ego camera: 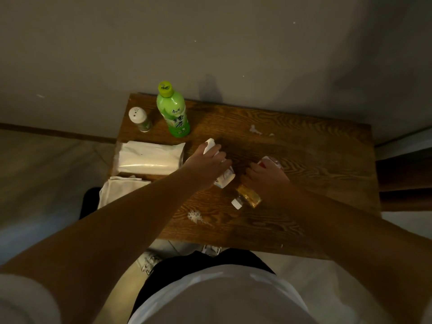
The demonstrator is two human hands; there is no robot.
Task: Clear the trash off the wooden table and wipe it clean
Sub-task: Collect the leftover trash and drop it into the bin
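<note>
Two bare arms reach out over a brown wooden counter [304, 146] that stands against a grey wall. The left hand [208, 163] is curled around a white carton [216, 160], which sticks out past the hand at its far end and its near end. The right hand [265, 177] is wrapped around a clear plastic bottle [249, 196] with a little yellow drink in it. This bottle lies tipped, and its white cap points toward the near edge. The two hands are just beside each other in the middle of the counter.

A spill of white crumbs [195, 216] lies near the front edge. A small torn scrap of paper [254, 130] lies farther back.

At the far left stand a green tea bottle [174, 113] and a small shaker [140, 119] with a white top. A white pack of tissues [149, 157] lies on the left side. Nearer than the pack, a white cloth [119, 190] hangs over the left edge.
</note>
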